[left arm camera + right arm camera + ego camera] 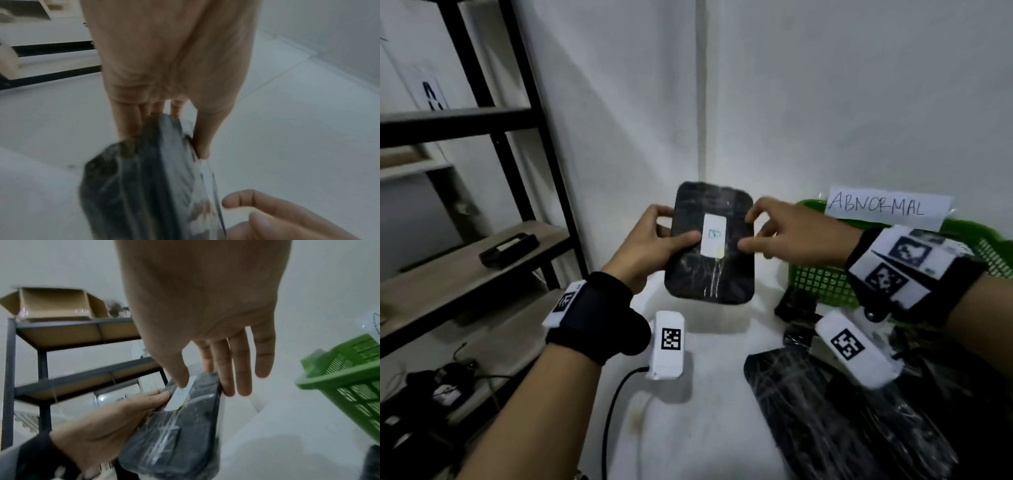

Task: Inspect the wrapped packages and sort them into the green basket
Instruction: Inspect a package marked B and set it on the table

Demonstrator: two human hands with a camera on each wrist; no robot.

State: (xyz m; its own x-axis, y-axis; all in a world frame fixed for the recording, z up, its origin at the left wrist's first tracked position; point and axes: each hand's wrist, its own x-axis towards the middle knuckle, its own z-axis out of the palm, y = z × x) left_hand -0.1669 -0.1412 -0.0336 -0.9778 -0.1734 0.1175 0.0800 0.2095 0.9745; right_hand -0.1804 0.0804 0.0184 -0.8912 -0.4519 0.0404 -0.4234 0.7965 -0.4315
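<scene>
My left hand grips the wrapped package along its left edge — thumb on the top face beside the white label, fingers underneath. I hold the package in the air above the white table, label upward. My right hand is at the package's right edge with fingers nearly straight, thumb tip near the label; no firm grip is visible. The green basket stands to the right — a paper sign reading "ABNORMAL" is fixed to it. More packages lie on the table near my right wrist
</scene>
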